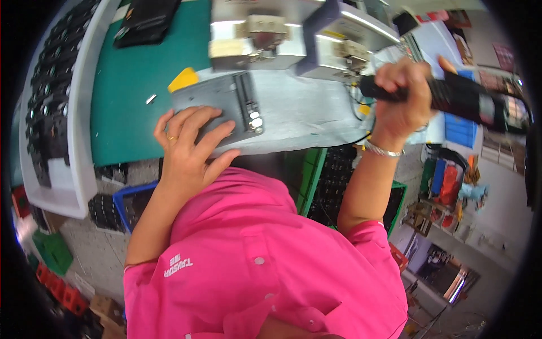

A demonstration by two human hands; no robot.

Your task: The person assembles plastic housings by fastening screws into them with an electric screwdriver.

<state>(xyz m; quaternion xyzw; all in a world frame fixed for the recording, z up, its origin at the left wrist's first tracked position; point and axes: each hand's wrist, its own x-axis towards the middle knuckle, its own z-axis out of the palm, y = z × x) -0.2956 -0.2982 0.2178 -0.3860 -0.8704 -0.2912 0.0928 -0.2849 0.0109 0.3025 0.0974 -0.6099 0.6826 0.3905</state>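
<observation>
My left hand (192,141) lies with fingers spread on a flat dark grey panel (212,93), pressing it against the bench. Along the panel's right side runs a black slotted bar (244,93), with shiny round spots at its near end. In my raised right hand (409,93) is a black electric screwdriver (471,104), held roughly level, fingers wrapped round its narrower part. It is apart from the panel. A yellow piece (183,79) sticks out by the panel's far left corner. A small shiny metal bit (151,99) lies on the green mat.
At the left stands a white tray (84,189) with rows of black parts. Metal boxes with clamp-like fittings (265,31) stand behind the panel. A black flat object (148,22) lies on the green mat (121,124). Below the bench edge is a green crate (311,183).
</observation>
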